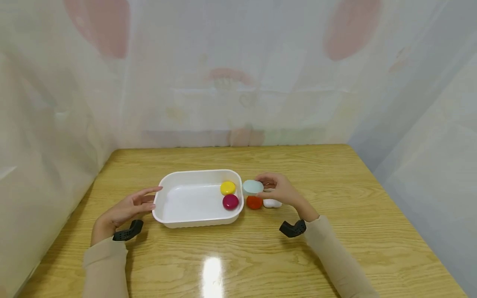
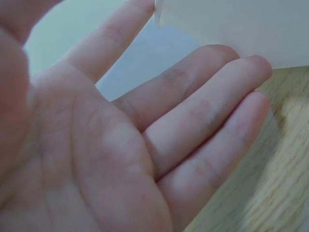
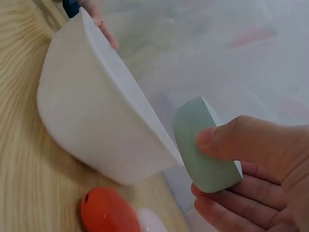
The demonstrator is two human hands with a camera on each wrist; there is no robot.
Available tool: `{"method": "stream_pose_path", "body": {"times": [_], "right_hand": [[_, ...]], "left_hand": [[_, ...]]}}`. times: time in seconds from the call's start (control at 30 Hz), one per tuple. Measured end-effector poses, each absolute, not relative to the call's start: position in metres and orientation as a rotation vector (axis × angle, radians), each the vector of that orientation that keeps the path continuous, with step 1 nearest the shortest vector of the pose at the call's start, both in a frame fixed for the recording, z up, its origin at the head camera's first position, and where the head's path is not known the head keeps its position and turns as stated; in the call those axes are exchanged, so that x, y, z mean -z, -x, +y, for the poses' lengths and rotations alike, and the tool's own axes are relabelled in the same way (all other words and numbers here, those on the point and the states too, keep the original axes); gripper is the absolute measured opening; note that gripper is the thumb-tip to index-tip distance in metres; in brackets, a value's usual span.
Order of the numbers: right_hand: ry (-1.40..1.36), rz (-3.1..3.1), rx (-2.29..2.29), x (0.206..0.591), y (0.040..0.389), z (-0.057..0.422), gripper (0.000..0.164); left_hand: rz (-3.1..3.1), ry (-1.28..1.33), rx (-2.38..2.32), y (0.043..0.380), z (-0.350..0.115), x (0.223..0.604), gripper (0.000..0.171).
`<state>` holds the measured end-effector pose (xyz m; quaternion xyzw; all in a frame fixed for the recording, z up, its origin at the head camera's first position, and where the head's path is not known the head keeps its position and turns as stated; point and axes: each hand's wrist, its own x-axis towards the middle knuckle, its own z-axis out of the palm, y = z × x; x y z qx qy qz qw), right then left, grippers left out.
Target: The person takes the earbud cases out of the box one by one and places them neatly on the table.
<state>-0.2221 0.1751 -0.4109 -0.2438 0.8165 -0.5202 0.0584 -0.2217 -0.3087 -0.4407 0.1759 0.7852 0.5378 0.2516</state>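
Note:
My right hand (image 1: 273, 188) pinches a pale green, smooth, rounded case-like piece (image 3: 203, 145) between thumb and fingers. In the head view the piece is at the right rim of a white rectangular tray (image 1: 203, 223). My left hand (image 1: 124, 209) is at the tray's left end, its index fingertip on the rim and its other fingers, gently bent, against the outer wall. Inside the tray's right end lie a glossy yellow rounded piece (image 1: 227, 188) and a magenta one (image 1: 230, 202). Below my right hand, an orange-red rounded piece (image 1: 254, 203) rests on the table.
Beside the orange-red piece is a white rounded one (image 1: 272, 203), partly covered by my right hand. The wooden table (image 1: 179, 265) runs back to a pale printed curtain (image 1: 238, 111). A black device (image 1: 128, 231) sits at each wrist.

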Motion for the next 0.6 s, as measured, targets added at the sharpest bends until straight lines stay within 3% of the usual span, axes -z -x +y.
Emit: {"method": "stream_pose_path", "body": {"times": [0.6], "right_hand": [[0.742,2.62,1.366,0.434,0.193,0.215,0.041]], "left_hand": [[2.15,-0.433,-1.451,0.223,-0.308,0.442,0.062]]}}
